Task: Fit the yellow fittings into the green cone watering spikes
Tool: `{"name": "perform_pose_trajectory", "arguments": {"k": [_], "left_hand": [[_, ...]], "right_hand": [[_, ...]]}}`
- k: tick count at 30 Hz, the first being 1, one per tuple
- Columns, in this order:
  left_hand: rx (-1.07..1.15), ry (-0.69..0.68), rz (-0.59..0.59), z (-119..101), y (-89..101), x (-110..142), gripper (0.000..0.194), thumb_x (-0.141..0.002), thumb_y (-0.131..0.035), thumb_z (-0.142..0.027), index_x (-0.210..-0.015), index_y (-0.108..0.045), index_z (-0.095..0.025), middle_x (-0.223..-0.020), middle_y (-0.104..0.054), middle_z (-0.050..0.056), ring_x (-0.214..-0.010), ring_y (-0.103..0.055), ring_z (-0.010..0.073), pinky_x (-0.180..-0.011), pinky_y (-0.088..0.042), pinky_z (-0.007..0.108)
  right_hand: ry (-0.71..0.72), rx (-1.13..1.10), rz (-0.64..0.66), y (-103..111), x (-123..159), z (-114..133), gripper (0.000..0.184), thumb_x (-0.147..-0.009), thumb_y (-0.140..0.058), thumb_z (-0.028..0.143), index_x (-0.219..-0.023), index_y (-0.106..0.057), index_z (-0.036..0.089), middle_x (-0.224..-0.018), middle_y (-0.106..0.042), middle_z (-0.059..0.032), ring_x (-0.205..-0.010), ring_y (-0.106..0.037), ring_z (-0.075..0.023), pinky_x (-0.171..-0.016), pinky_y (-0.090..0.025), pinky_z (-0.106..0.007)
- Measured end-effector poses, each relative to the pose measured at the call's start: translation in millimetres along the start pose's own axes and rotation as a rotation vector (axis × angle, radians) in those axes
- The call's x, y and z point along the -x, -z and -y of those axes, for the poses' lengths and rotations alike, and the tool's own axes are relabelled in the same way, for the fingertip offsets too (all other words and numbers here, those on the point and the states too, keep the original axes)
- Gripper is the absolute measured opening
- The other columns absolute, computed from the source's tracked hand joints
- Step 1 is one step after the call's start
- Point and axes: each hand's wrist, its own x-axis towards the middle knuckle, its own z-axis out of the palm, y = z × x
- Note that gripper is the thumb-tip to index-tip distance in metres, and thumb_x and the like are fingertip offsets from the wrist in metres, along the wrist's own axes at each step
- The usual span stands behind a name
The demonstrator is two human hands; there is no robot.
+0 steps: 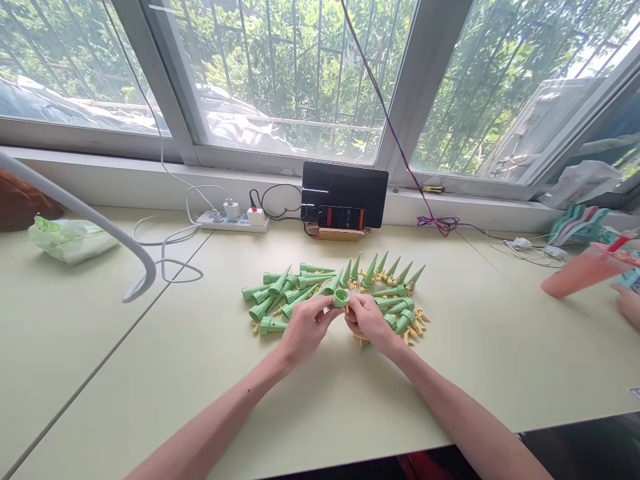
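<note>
My left hand [307, 327] is closed on a green plastic watering spike [341, 298], its round open collar facing me. Against the right side of that collar, my right hand [369, 320] pinches a small yellow valve piece [347, 309], mostly covered by the fingers. To the left lies a heap of green watering spikes [270, 293]. Behind and to the right, several spikes [393, 268] stand with their points up. More yellow valve pieces [417, 325] are scattered beside and under the spikes on the right.
A phone [342, 217] leans on a black tablet [345, 183] at the back. A power strip [235, 220] with white cables sits behind left, near a curved white lamp arm [140, 280]. At right, a pink drink cup [575, 270] tilts near another person's hand [629, 303].
</note>
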Motion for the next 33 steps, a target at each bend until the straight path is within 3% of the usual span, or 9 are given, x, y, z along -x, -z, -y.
{"name": "perform_pose_trajectory", "arguments": {"k": [7,16,24,33], "left_hand": [[0.156,0.158,0.009,-1.3,1.8,-1.7,0.019,-0.094,-0.049,-0.030,-0.083,-0.058,-0.018,-0.073,-0.060,-0.001,-0.050,-0.051,0.0084,-0.053,-0.043,0.022],[0.151,0.172,0.043,0.4,1.3,-2.5,0.017,-0.093,-0.046,-0.030,-0.081,-0.050,-0.019,-0.077,-0.056,-0.002,-0.053,-0.050,0.0085,-0.053,-0.041,0.022],[0.076,0.182,0.053,4.0,0.7,-1.4,0.022,-0.092,-0.046,-0.031,-0.073,-0.041,-0.021,-0.062,-0.048,-0.004,-0.051,-0.041,0.0099,-0.049,-0.033,0.023],[0.092,0.208,0.089,3.1,0.9,-2.1,0.025,-0.091,-0.044,-0.031,-0.070,-0.037,-0.020,-0.065,-0.057,-0.002,-0.049,-0.046,0.0097,-0.049,-0.035,0.023]], "right_hand": [[-0.045,-0.118,0.052,0.2,0.5,1.1,0.044,-0.089,-0.054,0.057,-0.070,-0.048,0.019,-0.049,-0.022,0.0114,-0.037,-0.020,-0.0035,-0.035,-0.014,-0.018],[-0.019,-0.070,0.104,3.0,1.8,-0.1,0.030,-0.087,-0.063,0.045,-0.077,-0.052,0.019,-0.049,-0.034,0.0106,-0.038,-0.025,-0.0038,-0.037,-0.019,-0.018],[-0.022,-0.015,0.094,2.2,2.4,2.7,0.031,-0.085,-0.064,0.045,-0.074,-0.051,0.019,-0.046,-0.036,0.0104,-0.037,-0.025,-0.0042,-0.036,-0.019,-0.019],[0.043,0.121,0.057,3.8,0.2,-4.6,0.034,-0.086,-0.061,0.048,-0.073,-0.055,0.018,-0.049,-0.036,0.0089,-0.039,-0.028,-0.0050,-0.037,-0.022,-0.020]]}}
